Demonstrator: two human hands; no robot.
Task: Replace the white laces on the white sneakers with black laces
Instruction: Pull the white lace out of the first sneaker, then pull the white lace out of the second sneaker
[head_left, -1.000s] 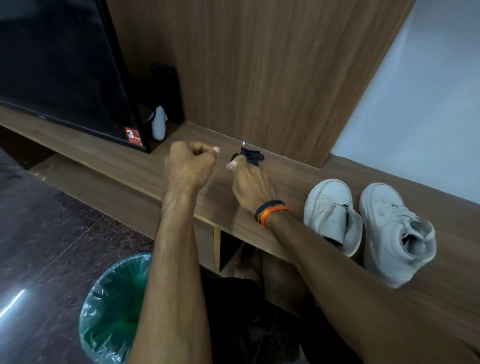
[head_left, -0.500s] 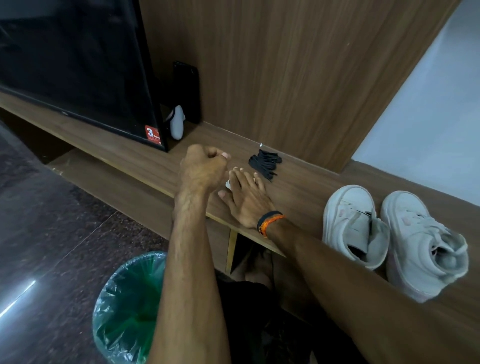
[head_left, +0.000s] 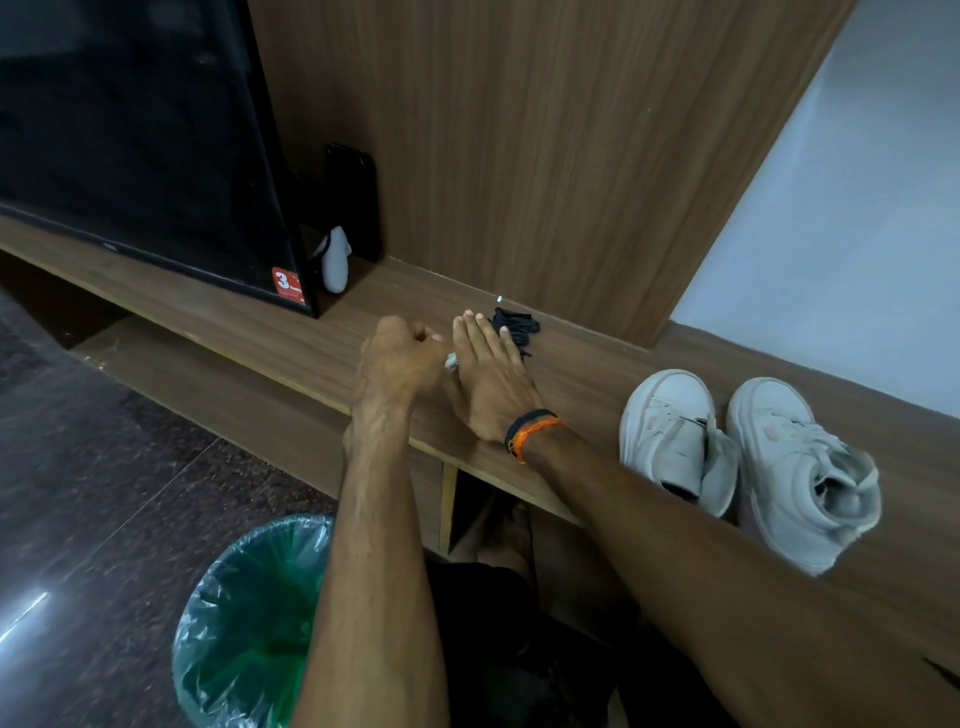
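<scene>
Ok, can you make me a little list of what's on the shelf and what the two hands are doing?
shelf: long wooden shelf
black laces: bundle near the back panel, beside the right fingertips
sneakers: two white sneakers side by side at the right, no laces seen in them
right hand: flat, fingers straight, resting on the shelf
left hand: curled in a fist; what it holds is hidden
small white bit: between the hands, unclear
bin: green-lined bin on the floor below

A single head-worn wide-angle camera looks forward and steeply down from close above the worktop (head_left: 597, 374), which runs diagonally from upper left to lower right.
</scene>
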